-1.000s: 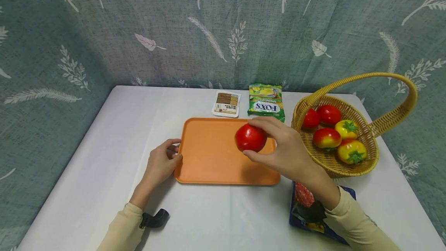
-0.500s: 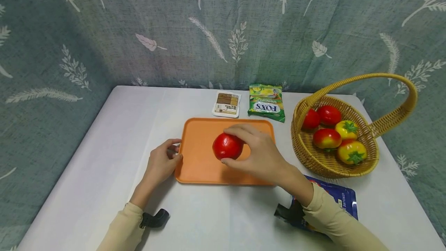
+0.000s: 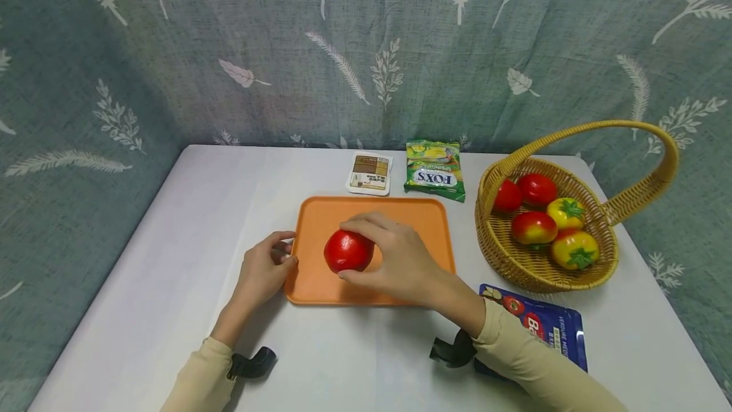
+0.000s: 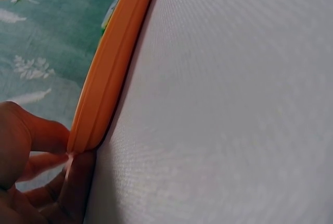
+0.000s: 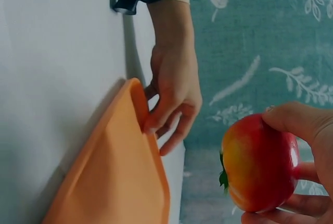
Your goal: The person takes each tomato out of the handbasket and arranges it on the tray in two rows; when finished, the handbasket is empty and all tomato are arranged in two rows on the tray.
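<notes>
My right hand (image 3: 403,262) grips a shiny red tomato (image 3: 347,250) between thumb and fingers, over the left half of an orange tray (image 3: 317,215). In the right wrist view the held tomato (image 5: 260,161) shows a yellow patch and a green leafy top facing the tray side. At the tray's left edge my left hand (image 3: 260,272) pinches the rim with thumb and fingers. The left wrist view shows those fingers (image 4: 49,135) at the end of the tray's edge (image 4: 106,73). The tray lies flat on the white table.
A wicker basket (image 3: 517,272) with a tall handle holds several red and yellow tomatoes at the right. Behind the tray lie a small brown-and-white packet (image 3: 370,173) and a green Fox's bag (image 3: 434,170). A blue pouch (image 3: 563,329) lies partly under my right sleeve (image 3: 532,361).
My right hand has carried the tomato leftward across the tray, from its right side to its left half. The blue pouch shows more from under the right arm. My left hand stays at the rim.
</notes>
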A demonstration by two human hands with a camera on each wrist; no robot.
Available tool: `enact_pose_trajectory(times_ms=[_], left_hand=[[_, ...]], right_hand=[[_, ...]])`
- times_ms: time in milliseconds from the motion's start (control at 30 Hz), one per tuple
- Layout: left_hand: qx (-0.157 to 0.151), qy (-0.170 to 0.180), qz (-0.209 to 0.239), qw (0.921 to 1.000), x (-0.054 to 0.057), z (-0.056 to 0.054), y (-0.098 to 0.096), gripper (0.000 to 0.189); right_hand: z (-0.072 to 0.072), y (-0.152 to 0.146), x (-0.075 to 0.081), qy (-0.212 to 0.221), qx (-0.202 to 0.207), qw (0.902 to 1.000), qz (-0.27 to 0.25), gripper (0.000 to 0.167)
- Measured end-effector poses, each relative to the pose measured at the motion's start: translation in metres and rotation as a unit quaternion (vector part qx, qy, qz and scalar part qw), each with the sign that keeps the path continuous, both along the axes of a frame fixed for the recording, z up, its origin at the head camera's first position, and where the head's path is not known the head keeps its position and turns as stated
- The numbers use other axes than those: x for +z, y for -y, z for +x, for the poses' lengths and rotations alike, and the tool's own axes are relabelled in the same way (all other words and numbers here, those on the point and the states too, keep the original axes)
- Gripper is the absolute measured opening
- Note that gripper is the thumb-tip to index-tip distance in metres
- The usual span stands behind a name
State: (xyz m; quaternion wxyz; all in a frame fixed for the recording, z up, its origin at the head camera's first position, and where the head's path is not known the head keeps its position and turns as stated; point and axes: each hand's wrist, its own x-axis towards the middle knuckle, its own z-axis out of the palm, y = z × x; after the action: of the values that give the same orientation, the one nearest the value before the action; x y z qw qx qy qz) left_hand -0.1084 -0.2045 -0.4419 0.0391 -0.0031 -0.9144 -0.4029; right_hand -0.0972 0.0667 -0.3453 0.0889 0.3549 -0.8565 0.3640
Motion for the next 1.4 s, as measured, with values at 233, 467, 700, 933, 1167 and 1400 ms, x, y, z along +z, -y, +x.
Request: enact_pose_trajectory(times_ms=[233,467,700,933,1167,1400], left_hand=[[-0.001,-0.001,-0.001,1.0000,-0.001,0.000,0.000,0.044],[-0.006,-0.001,0.002,1.0000,0.001,0.001,0.001,0.043],[-0.009,-0.005,0.006,0.9999,0.002,0.002,0.001,0.042],[-0.010,-0.001,0.009,0.9999,0.000,0.001,0.002,0.042],[-0.009,0.002,0.009,0.9999,0.000,0.002,0.002,0.043],[-0.013,0.000,0.012,0.9998,0.002,0.002,0.002,0.043]], right_hand=[[0.001,0.012,-0.010,0.007,0.012,0.9998,0.017,0.059],[0.000,0.023,-0.019,0.019,0.011,0.9989,0.041,0.061],[-0.004,0.032,-0.029,0.033,0.008,0.9983,0.048,0.060],[-0.010,0.039,-0.041,0.035,0.004,0.9976,0.059,0.061],[-0.013,0.045,-0.050,0.042,0.007,0.9963,0.075,0.062],[-0.016,0.050,-0.057,0.040,0.008,0.9962,0.076,0.062]])
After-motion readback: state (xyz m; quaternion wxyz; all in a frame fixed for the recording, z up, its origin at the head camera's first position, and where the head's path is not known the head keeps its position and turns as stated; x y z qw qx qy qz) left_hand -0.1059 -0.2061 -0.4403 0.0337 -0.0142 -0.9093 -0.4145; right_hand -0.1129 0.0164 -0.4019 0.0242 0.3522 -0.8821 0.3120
